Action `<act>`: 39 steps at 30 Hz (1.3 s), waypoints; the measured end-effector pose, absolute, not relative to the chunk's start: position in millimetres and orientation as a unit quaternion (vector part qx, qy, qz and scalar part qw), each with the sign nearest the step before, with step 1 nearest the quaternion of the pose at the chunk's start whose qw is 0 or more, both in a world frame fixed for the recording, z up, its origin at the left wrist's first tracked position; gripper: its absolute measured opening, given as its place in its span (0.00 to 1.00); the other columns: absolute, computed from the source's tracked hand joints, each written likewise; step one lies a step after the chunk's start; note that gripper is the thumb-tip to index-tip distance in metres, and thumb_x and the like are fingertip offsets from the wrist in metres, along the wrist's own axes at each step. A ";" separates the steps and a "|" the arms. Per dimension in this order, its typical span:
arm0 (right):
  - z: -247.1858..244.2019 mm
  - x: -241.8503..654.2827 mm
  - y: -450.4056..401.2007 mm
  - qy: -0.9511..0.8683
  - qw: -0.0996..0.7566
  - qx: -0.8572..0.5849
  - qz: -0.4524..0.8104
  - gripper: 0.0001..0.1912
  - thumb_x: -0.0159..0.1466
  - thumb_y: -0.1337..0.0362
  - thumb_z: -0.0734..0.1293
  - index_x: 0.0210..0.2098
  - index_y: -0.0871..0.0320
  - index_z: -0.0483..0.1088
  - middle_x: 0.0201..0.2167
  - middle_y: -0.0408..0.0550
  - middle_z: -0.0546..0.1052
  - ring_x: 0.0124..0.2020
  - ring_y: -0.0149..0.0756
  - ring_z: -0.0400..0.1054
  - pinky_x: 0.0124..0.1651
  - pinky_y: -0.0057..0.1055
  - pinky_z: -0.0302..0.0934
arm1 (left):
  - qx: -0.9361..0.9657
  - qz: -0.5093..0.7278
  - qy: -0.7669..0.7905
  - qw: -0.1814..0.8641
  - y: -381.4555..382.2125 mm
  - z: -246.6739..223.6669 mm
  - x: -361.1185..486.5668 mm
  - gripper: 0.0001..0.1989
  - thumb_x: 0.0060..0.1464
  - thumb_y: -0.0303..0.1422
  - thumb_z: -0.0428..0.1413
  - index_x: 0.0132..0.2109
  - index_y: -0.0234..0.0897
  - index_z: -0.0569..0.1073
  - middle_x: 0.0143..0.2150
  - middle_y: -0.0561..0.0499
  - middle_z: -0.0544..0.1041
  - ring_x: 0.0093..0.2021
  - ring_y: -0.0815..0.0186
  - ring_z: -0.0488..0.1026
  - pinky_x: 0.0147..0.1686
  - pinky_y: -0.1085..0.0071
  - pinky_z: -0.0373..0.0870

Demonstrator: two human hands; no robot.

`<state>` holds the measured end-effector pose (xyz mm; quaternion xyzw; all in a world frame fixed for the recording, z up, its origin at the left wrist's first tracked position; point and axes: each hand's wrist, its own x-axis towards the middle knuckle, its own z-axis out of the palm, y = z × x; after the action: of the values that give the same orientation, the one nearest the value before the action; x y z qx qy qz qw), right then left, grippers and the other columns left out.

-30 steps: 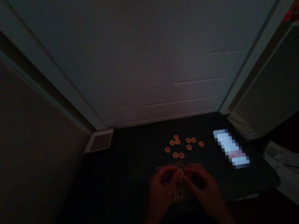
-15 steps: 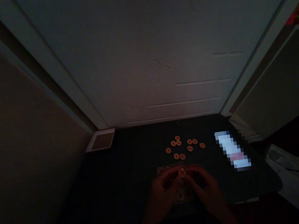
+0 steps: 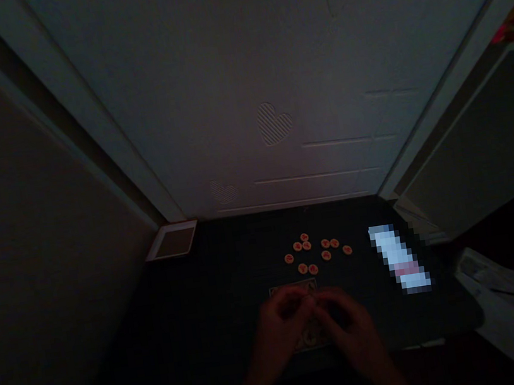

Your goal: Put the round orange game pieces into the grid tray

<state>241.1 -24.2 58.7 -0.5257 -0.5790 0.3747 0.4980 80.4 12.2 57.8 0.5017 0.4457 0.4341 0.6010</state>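
My left hand [image 3: 279, 323] and my right hand [image 3: 349, 320] meet at the fingertips, both closed in a pinch. Between them sits a small round game piece, now almost wholly covered by the fingers. Directly beneath the hands lies a rectangular panel [image 3: 310, 338] with round shapes on it, partly hidden by them. Just beyond, several pale round pieces with red marks lie loose on the dark table, among them one near piece [image 3: 314, 269] and a piece at the right [image 3: 347, 250].
A bright, pixelated phone-like object [image 3: 400, 258] lies to the right on the dark table [image 3: 198, 315]. At the back left corner is a shallow pale-rimmed tray or frame [image 3: 175, 242]. Papers [image 3: 512, 309] are beyond the right edge. A white panel with hearts [image 3: 262, 58] rises behind.
The round piece, whose red-marked face showed between my fingertips, is now covered as the fingers have closed together. The loose pieces have not moved.
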 end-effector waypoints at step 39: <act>46.5 261.7 -21.2 -0.486 0.497 -0.576 0.430 0.20 0.61 0.45 0.72 0.39 0.55 0.76 0.34 0.48 0.83 0.35 0.42 0.79 0.37 0.33 0.73 | 0.611 0.385 0.587 0.365 28.3 48.7 21.4 0.13 0.61 0.43 0.57 0.45 0.44 0.82 0.44 0.50 0.85 0.46 0.56 0.81 0.49 0.60 0.77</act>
<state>261.7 -21.2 46.5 -0.5762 -0.4856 0.4301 0.4972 21.4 28.3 48.7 0.6113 0.5869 0.3853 0.3652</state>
